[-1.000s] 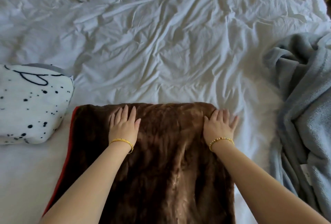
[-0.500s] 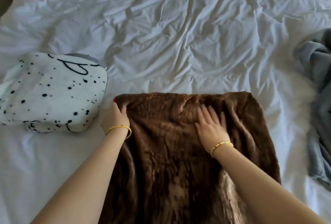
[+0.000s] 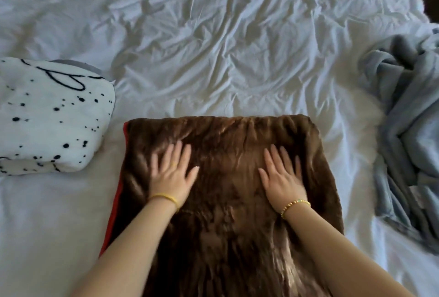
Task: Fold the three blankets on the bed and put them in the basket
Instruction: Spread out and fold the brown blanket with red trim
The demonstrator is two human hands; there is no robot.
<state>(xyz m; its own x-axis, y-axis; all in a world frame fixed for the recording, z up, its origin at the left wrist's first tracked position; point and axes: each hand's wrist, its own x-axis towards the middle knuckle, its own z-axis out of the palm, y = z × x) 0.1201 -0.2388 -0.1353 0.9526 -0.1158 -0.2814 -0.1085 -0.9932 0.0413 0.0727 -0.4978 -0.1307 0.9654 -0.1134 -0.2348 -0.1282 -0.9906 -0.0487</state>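
Left hand [image 3: 172, 175]: flat, fingers straight and spread, palm down on the brown blanket.
Right hand [image 3: 282, 175]: flat too, fingers straight, resting on the same blanket.
Brown blanket [image 3: 225, 201]: folded, under both hands, red edge beyond the left hand.
Spotted white blanket [image 3: 50, 116]: folded, left of the left hand.
Grey blanket [image 3: 411, 135]: crumpled, right of the right hand.
White bed sheet [image 3: 213, 47]: wrinkled, beyond the fingertips.

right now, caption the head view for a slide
Both hands, left and right, flat on the brown blanket; spotted blanket folded, grey blanket crumpled.
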